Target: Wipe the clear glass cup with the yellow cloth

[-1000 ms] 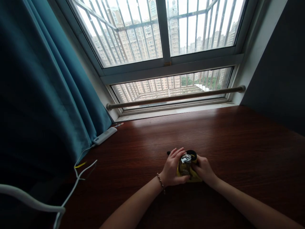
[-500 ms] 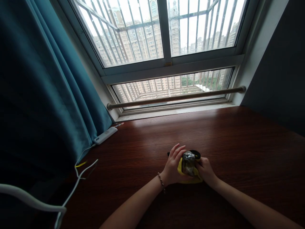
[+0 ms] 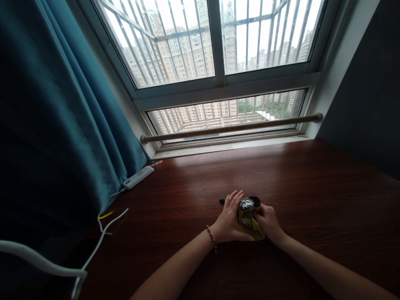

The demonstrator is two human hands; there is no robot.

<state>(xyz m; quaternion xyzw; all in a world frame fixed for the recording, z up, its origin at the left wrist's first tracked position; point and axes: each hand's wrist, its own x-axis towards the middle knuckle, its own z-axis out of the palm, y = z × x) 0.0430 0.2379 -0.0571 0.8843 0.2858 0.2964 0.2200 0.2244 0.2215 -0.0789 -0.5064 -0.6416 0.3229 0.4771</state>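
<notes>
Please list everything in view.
Shiny crinkled packet: 1, silvery, lower centre
Soft-looking item: 1, yellow and black, against packet
Wooden table: 1, reddish, below
Fabric curtain: 1, blue, left
Oblong device: 1, white, by curtain
Cables: several, white, left
Strip: 1, yellow, near cables
Framed window: 1, grey, ahead
Round rail: 1, brownish, across window
Buildings: many, beige, outside
Wall: 1, dark, right
Bracelet: 1, brownish, left wrist
Left hand, right hand: 2, bare, at packet
</notes>
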